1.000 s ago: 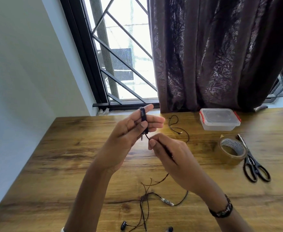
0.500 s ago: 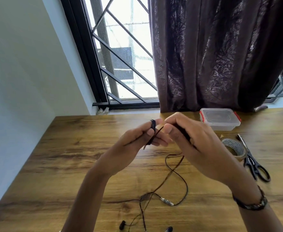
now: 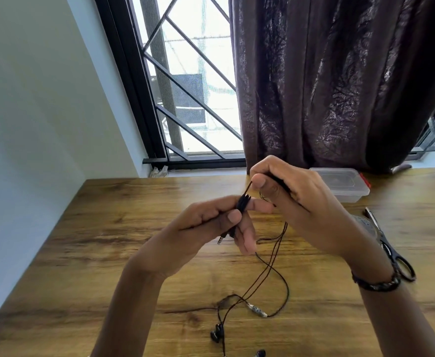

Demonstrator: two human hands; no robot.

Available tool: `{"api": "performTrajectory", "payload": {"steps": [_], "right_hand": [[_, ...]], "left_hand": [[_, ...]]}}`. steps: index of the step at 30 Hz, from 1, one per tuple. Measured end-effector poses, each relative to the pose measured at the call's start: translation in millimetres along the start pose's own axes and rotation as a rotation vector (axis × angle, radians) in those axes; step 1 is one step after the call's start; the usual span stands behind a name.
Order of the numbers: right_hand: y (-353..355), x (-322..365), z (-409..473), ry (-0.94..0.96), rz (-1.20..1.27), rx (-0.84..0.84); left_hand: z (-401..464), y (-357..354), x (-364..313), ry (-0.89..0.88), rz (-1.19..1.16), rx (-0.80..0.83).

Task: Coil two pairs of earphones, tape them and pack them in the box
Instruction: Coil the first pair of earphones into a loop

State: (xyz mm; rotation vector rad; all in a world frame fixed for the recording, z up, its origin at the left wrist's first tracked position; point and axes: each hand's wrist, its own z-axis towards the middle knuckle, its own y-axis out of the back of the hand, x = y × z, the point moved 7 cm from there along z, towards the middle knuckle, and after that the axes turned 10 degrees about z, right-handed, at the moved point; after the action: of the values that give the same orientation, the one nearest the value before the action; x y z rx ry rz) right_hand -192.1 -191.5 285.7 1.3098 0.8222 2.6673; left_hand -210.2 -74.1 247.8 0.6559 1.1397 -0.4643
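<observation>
A black earphone cable is wound in a tight coil (image 3: 243,202) round the fingers of my left hand (image 3: 211,228), whose thumb presses on it; the metal jack (image 3: 221,239) sticks out below. My right hand (image 3: 298,202) pinches the same cable just above the coil. The loose cable (image 3: 270,269) hangs down to the wooden table (image 3: 108,253), ending in an inline remote (image 3: 256,310) and earbuds (image 3: 217,333) near the front edge. The clear plastic box (image 3: 345,185) with red clips stands closed behind my right hand. A second earphone pair is mostly hidden behind my hands.
Black-handled scissors (image 3: 391,253) lie at the right, partly under my right wrist, and a tape roll (image 3: 363,222) peeks out beside them. A dark curtain (image 3: 340,86) and a barred window (image 3: 185,99) back the table; a wall stands at the left.
My right hand has carried the cable up and over my left fingers, adding a turn to the coil. The loose cable on the table has shortened and the earbuds have slid closer.
</observation>
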Motion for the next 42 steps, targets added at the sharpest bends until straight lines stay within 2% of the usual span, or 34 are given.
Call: {"api": "performTrajectory", "payload": {"steps": [5,12,16,20,25,31,37,42], "right_hand": [[-11,-16,-4,-0.013,0.193,-0.031],[-44,-35,-20,-0.111,0.37,-0.116],[-57,-45,-29,-0.193,0.338,-0.135],[-69,-46,-36,-0.238,0.226,-0.074],[-71,-35,-38,-0.179,0.077,-0.012],[-52,-17,-35,-0.139,-0.028,-0.016],[-23,-3,-32,-0.147,-0.073,-0.016],[-6,5,-21,-0.083,-0.153,-0.041]], "left_hand": [[2,1,-6,-0.058,-0.102,-0.031],[7,11,1,-0.017,-0.243,-0.211],[6,16,8,0.012,-0.291,-0.282],[6,23,10,0.007,-0.275,-0.369],[9,27,10,0.019,-0.079,-0.448],[11,22,15,0.067,0.136,-0.41],[8,18,18,0.107,0.14,-0.289],[6,7,20,0.14,0.109,-0.134]]}}
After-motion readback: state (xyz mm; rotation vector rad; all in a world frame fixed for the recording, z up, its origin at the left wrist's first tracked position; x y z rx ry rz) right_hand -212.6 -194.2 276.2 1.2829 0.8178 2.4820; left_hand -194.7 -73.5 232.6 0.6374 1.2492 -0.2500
